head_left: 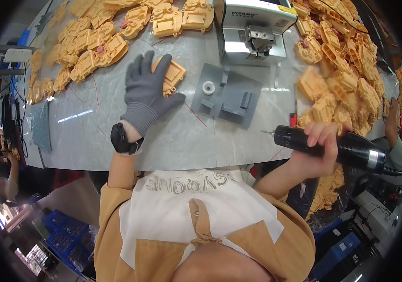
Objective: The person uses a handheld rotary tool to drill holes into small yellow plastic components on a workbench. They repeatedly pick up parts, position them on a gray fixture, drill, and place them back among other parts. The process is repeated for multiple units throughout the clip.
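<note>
My left hand (147,87), in a grey knit glove, rests on the table with its thumb and index finger around a yellow plastic housing (174,76). The palm and fingers cover part of that housing. Just right of it lies a grey fixture plate (231,96) with raised blocks and a white ring (208,88). My bare right hand (322,146) is wrapped round a black electric screwdriver (351,150). Its thin bit points left, over the table's front edge and apart from the fixture and the housing. A cord leaves its rear end.
A white and grey screw-feeding machine (256,35) stands behind the fixture. Yellow housings (86,44) lie in rows at the back left, and a big heap of them (339,70) fills the right. Thin red wires cross the grey table (177,145). Other people work at both sides.
</note>
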